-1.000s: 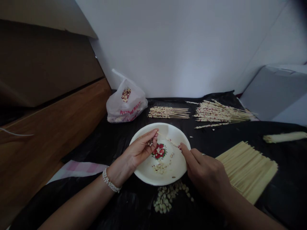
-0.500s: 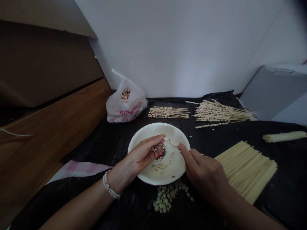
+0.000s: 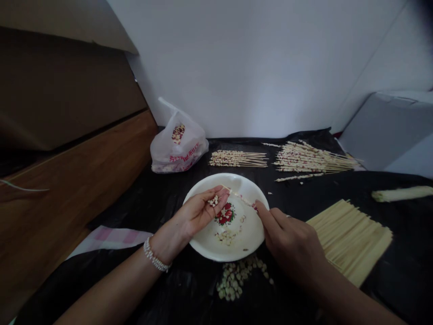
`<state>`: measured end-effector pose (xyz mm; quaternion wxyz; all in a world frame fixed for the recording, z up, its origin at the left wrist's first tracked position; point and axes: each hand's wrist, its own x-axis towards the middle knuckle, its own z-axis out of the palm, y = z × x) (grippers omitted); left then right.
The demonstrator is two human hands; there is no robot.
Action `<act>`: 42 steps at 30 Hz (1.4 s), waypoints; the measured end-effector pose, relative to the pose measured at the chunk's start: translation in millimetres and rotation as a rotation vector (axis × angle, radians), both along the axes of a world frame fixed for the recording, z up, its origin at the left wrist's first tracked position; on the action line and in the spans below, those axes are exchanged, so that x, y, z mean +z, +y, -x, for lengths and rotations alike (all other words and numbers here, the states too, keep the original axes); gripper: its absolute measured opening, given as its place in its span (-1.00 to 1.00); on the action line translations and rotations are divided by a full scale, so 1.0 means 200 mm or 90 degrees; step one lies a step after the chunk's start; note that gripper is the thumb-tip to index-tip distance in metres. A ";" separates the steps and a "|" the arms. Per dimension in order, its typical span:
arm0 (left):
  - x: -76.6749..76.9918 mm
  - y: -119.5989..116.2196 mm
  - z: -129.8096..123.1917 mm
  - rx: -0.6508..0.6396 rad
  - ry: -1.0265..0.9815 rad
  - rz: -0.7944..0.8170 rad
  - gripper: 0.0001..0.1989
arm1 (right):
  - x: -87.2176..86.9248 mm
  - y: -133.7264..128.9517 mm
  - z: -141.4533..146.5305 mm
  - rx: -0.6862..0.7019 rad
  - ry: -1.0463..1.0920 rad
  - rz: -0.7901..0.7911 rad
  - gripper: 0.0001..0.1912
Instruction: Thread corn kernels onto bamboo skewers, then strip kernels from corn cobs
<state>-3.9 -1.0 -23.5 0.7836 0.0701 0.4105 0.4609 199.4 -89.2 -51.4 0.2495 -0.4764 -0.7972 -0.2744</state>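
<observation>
While pinching strung skewer (image 3: pixel 245 200) above white bowl (image 3: pixel 253 234) with right hand (image 3: pixel 291 237), cradling loose kernels (image 3: pixel 214 201) in left hand (image 3: pixel 194 215), palm up and half open. Working with hands apart. Cannot tell whether touching skewer's tip with left one. Probably light and stiff to handle, yet fragile and perhaps slippery along strung length. Best taken by shaft beyond strung length, without squeezing.

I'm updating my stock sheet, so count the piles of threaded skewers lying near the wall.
2: a smaller pile beyond the bowl, right of the plastic bag, and a larger pile farther right. Both piles are in view; individual skewers underneath may be hidden.
</observation>
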 end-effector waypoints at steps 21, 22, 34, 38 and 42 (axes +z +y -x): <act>0.02 -0.01 0.00 0.017 0.062 -0.077 -0.77 | 0.02 0.00 0.01 0.012 0.008 0.003 -0.64; 0.02 0.00 0.00 0.016 0.066 -0.079 -0.78 | 0.02 -0.01 0.01 0.011 0.007 0.000 -0.64; 0.01 -0.01 0.00 0.011 0.066 -0.090 -0.80 | 0.03 -0.01 0.01 0.000 -0.001 0.006 -0.65; 0.00 -0.01 0.00 0.021 0.051 -0.077 -0.87 | 0.03 -0.01 0.02 0.003 0.002 0.008 -0.64; 0.00 0.00 0.00 0.024 0.054 -0.079 -0.88 | 0.03 -0.01 0.01 0.006 0.007 0.006 -0.64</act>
